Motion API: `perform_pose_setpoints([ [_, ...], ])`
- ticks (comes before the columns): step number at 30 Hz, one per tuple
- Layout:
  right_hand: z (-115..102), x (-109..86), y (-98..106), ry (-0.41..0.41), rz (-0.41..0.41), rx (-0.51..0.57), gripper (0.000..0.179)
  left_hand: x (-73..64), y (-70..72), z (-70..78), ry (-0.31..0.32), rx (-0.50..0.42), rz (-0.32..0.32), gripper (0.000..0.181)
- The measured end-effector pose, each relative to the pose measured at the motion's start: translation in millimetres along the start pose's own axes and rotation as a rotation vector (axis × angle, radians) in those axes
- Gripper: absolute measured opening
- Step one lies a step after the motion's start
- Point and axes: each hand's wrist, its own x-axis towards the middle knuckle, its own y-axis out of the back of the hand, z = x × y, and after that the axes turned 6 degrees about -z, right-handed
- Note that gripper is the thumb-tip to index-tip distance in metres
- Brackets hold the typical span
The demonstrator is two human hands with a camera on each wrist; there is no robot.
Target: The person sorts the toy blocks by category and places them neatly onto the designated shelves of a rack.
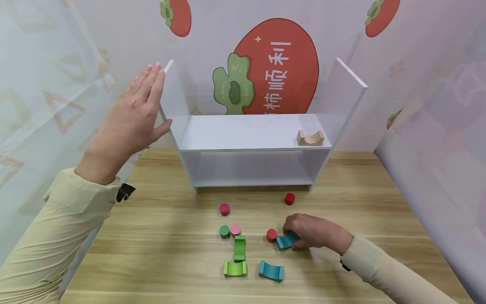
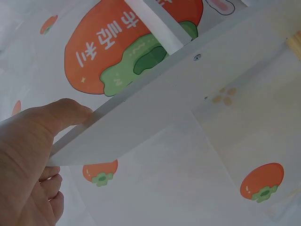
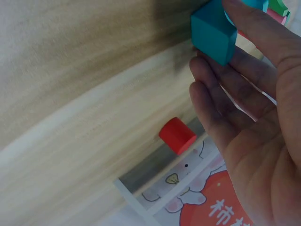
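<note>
My left hand [image 1: 136, 112] is at the front edge of the left side panel of a white shelf [image 1: 247, 145]. In the left wrist view, the thumb [image 2: 70, 113] rests on the panel edge [image 2: 108, 110] and the other fingers lie on its far side. Low over the table, my right hand [image 1: 317, 232] holds a blue arch block [image 1: 286, 240] between thumb and fingers; its teal end [image 3: 214, 35] shows in the right wrist view. Just left of that block stands a red cylinder [image 1: 271, 235]. A second blue arch block [image 1: 271, 271] lies nearer the front.
On the shelf's upper board sits a plain wooden arch block [image 1: 310, 138]. Two green arch blocks, one upper [image 1: 239, 249] and one lower [image 1: 235, 269], lie left of centre. Green [image 1: 224, 231], pink [image 1: 236, 229], magenta [image 1: 224, 209] and red [image 1: 290, 199] cylinders stand on the wooden table [image 1: 159, 253].
</note>
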Motion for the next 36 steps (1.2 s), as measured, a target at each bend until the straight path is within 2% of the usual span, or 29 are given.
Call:
perform_pose_setpoints([
  [10, 0, 5.4, -8, 0.0, 0.025, -0.083, 0.024, -5.2, 0.3, -2.6, 0.03, -0.01, -0.017, 0.103],
  [21, -6, 3.0, -3, 0.003, 0.025, -0.122, 0.019, -2.1, -0.8, -1.1, 0.011, 0.006, -0.011, 0.101],
  [27, -8, -0.6, 11, 0.013, 0.008, -0.129, 0.022, -0.7, -0.5, 0.0, 0.012, 0.009, -0.004, 0.101],
  [36, -12, -4.8, 50, 0.071, 0.044, -0.151, 0.024, -0.1, 1.5, 0.5, 0.019, 0.009, -0.007, 0.101],
])
